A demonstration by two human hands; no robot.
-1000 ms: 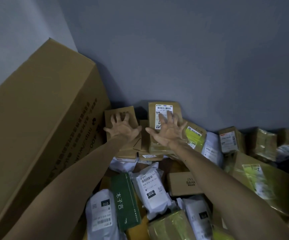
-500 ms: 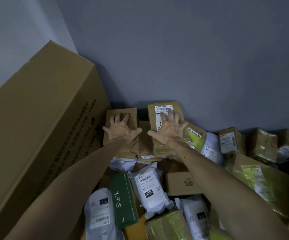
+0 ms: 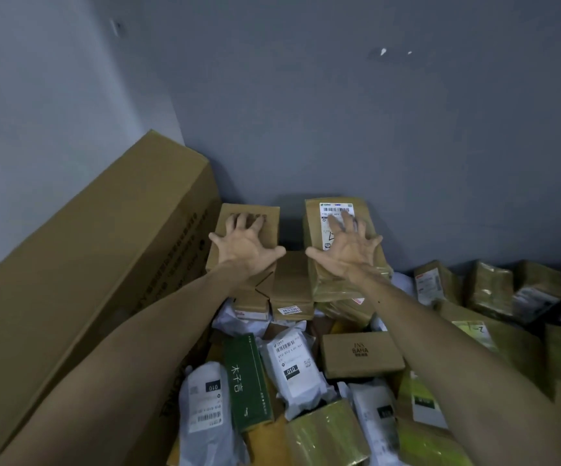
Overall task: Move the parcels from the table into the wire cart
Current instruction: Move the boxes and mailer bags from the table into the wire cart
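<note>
- The left hand (image 3: 244,248) lies palm down on a plain box (image 3: 267,218). Its fingers (image 3: 235,220) are spread wide and released, pressing on the top and grasping nothing.
- The right hand (image 3: 348,252) lies the same way on a labelled box (image 3: 326,284). Its fingers (image 3: 349,220) are splayed and released, reaching onto the white shipping label (image 3: 334,210).
- Both boxes sit at the far end of the pile of parcels (image 3: 309,398), right by the grey wall (image 3: 373,112), with a gap between them.
- A lower small box (image 3: 292,280) sits in that gap, between the two wrists.
- A long carton (image 3: 97,264) leans along the left side, touching the plain box.
- Nearer the person, between the forearms, lie a green box (image 3: 245,381), a white bag (image 3: 292,368) marked 010 and a BAHA box (image 3: 359,354), all close together.
- More taped brown parcels line the wall on the right (image 3: 487,287).
- The pile covers whatever it lies on.
</note>
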